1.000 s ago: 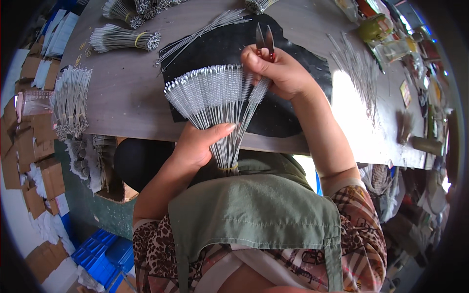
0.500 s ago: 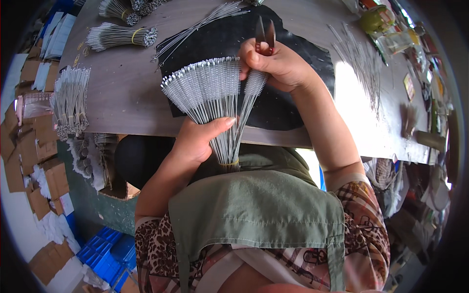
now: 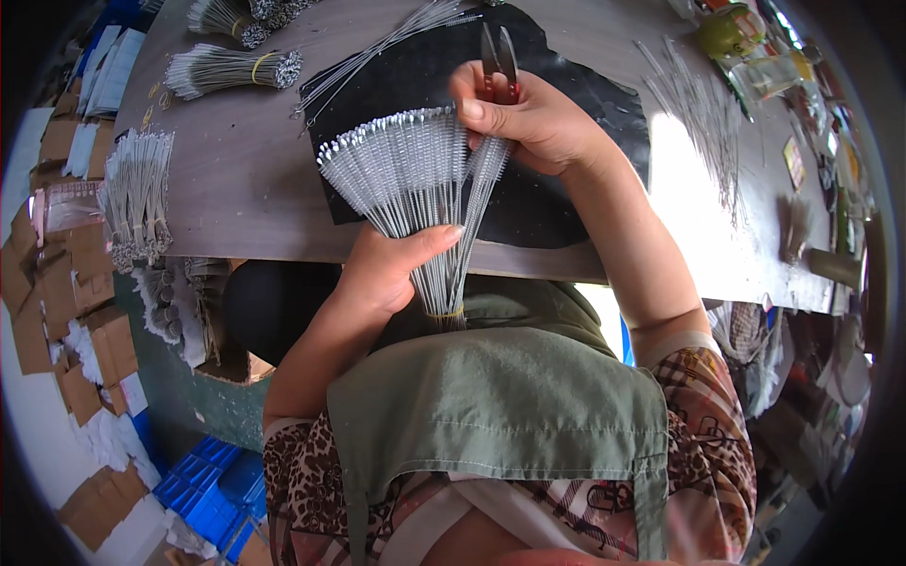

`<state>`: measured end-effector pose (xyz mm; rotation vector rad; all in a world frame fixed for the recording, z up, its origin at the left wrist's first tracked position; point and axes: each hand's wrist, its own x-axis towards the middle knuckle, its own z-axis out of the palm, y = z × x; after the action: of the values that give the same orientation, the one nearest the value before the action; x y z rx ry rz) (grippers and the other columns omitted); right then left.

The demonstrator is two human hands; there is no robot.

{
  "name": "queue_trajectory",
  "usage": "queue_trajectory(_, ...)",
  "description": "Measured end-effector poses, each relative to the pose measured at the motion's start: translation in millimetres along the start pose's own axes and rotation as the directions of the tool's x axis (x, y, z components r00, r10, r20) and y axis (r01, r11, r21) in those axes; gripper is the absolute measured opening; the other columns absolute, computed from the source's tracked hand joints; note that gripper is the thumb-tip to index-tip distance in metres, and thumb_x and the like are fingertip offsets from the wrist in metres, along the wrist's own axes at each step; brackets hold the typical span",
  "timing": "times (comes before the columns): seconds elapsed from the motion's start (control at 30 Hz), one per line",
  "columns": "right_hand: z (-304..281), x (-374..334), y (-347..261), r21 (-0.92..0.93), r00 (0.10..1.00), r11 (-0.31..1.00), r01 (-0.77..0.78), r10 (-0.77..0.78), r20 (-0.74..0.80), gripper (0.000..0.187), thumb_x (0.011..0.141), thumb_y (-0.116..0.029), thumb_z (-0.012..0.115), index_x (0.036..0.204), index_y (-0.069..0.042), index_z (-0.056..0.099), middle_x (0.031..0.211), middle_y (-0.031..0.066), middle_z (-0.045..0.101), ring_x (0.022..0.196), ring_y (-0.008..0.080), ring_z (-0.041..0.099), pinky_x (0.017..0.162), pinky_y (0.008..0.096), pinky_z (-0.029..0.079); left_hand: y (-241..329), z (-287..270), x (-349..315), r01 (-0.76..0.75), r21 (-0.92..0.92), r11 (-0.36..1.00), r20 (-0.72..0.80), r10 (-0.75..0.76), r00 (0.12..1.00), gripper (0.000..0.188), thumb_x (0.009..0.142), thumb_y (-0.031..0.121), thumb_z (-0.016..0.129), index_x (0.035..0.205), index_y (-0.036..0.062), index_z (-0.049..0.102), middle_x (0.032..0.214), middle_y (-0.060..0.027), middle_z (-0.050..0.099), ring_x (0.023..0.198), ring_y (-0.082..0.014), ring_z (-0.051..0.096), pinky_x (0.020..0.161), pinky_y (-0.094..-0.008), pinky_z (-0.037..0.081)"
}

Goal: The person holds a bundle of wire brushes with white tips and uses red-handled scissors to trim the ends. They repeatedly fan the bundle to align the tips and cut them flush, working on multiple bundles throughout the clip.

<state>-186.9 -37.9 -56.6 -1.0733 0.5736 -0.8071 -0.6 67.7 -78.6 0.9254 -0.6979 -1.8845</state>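
My left hand (image 3: 382,269) wraps round the stems of a bundle of thin wire brushes (image 3: 401,170), whose white bristled ends fan out upward. A yellow rubber band (image 3: 445,313) binds the stems low down, near my apron. Within my right hand (image 3: 519,118) sits a small red-handled tool (image 3: 500,66), its two pointed metal blades spread in a narrow V facing away from me. The thumb and fingers of that hand are at the tips of a few brushes on the fan's right side, split off from the others. My palm hides the tool's handles.
Beneath the hands a black sheet (image 3: 557,90) covers part of the grey table (image 3: 217,198). Banded brush bundles (image 3: 231,71) lie at the left, with another bundle (image 3: 138,193) nearer. Loose brushes (image 3: 387,52) rest on the sheet's far edge, and thin wires (image 3: 698,132) at the right.
My right hand has shifted slightly left and away from me, and the tool has tilted left. The separated brushes on the right now sit closer to the rest of the fan.
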Motion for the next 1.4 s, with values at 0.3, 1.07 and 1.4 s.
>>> queue_trajectory(0.3,-11,0,5,0.023,0.998,1.0,0.008,-0.009,0.062,0.023,0.083,-0.018,0.068,0.098,-0.002,0.061,0.081,-0.0012,0.06,0.07,0.0087,0.057,0.068,0.0205,0.047,2,0,-2,0.006,-0.053,0.999,-0.026,-0.007,1.0,0.038,0.078,-0.005,0.058,0.115,-0.0023,0.052,0.104,-0.0108,0.062,0.093,-0.0194,0.062,0.086,-0.0348,0.051)
queue_trajectory(1.07,-4,-2,0,-0.111,1.0,0.994,0.011,-0.01,0.004,0.018,0.081,-0.016,0.071,0.091,-0.006,0.059,0.074,-0.0013,0.056,0.069,0.0087,0.058,0.063,0.0211,0.044,2,-4,-5,-0.024,-0.06,0.998,-0.052,0.021,0.998,0.033,0.078,-0.005,0.056,0.11,-0.0014,0.054,0.101,-0.0089,0.06,0.09,-0.0183,0.061,0.083,-0.0348,0.051)
queue_trajectory(1.4,-15,0,2,-0.015,0.996,1.0,0.015,-0.013,0.085,0.016,0.078,-0.006,0.068,0.091,-0.004,0.059,0.079,0.0001,0.059,0.071,0.0093,0.059,0.067,0.0211,0.048,-2,-12,-5,-0.009,-0.017,1.0,-0.06,0.008,0.998,0.026,0.079,-0.002,0.056,0.104,-0.0021,0.055,0.095,-0.0092,0.06,0.083,-0.019,0.061,0.077,-0.0349,0.052)
